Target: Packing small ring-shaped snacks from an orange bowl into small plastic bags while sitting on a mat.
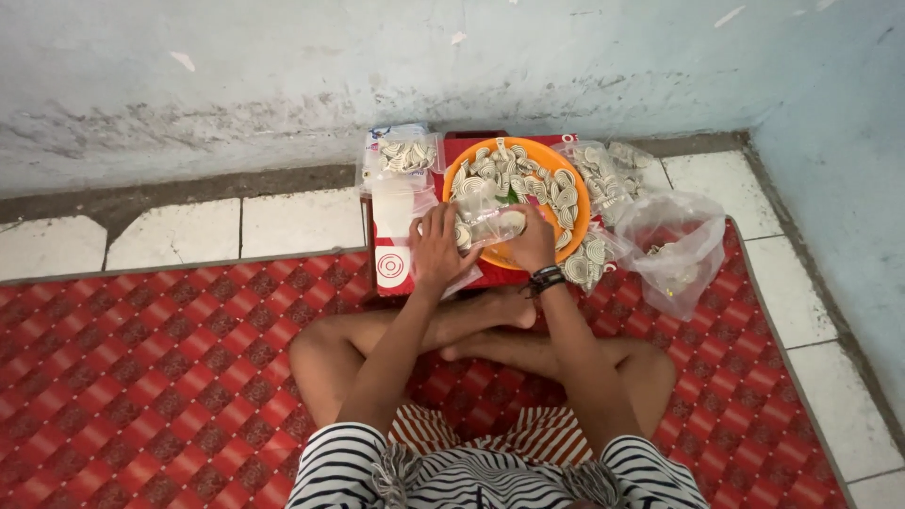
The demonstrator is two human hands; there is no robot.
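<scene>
Bare arms and legs, black-and-white striped shorts, orange-and-white striped top, dark beaded bracelets (546, 279) on right wrist

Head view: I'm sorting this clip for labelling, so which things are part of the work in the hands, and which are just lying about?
In the work:
left hand and right hand, both on a small clear bag
orange plate heaped with pale spiral pieces
filled clear bags

Lying about:
crumpled clear bag
red patterned mat
white floor tiles
</scene>
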